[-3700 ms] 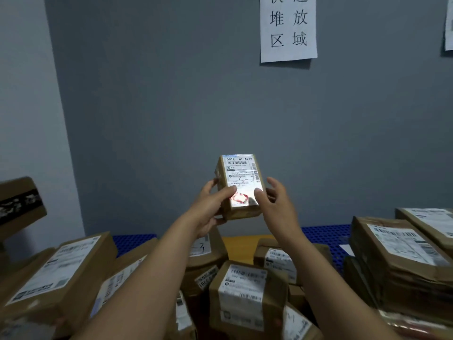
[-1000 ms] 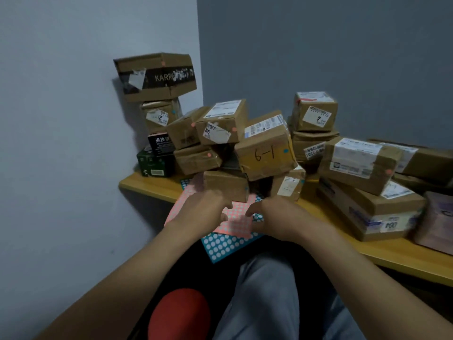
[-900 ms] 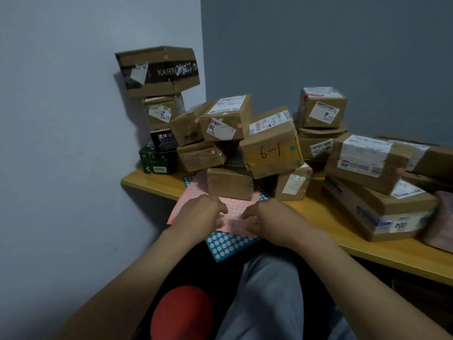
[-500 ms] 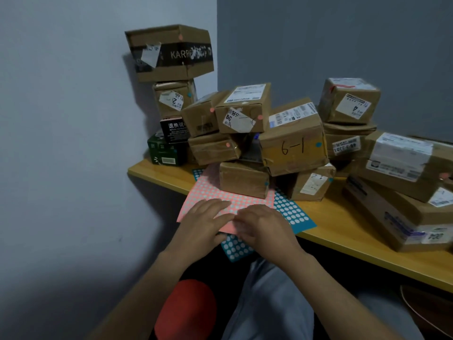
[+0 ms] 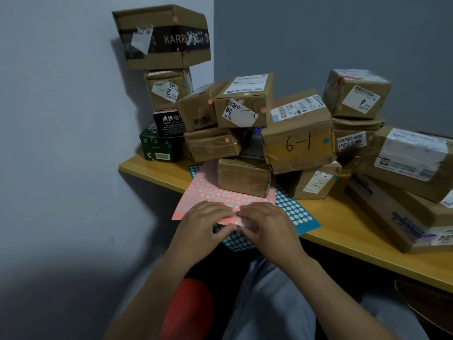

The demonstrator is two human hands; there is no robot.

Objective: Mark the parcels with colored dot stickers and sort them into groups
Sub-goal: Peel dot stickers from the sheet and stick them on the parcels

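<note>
A person's left hand (image 5: 204, 228) and right hand (image 5: 268, 227) meet, fingers curled and pinching the near edge of a pink sticker sheet (image 5: 215, 192), which lies over a teal sticker sheet (image 5: 293, 211) on a wooden shelf (image 5: 343, 217) beneath dot-marked stacked parcels (image 5: 299, 141).

Top parcel (image 5: 161, 38), black tape band: "KARRI…" in white; the rest is worn off.
Second parcel (image 5: 169, 90), white label: a tilted "2".
Black box (image 5: 169, 122): "退换说…", cut off by the parcel in front.
Front upper parcel (image 5: 241, 104), torn label: "BC".
Large middle parcel (image 5: 297, 143): handwritten "6-1" in black marker.
Upper right parcel (image 5: 356, 94), label: a tilted "4".
Parcel beneath it (image 5: 351, 142), label: "48-3-3301", upside down.
Other shipping labels: print too small to read.
</note>
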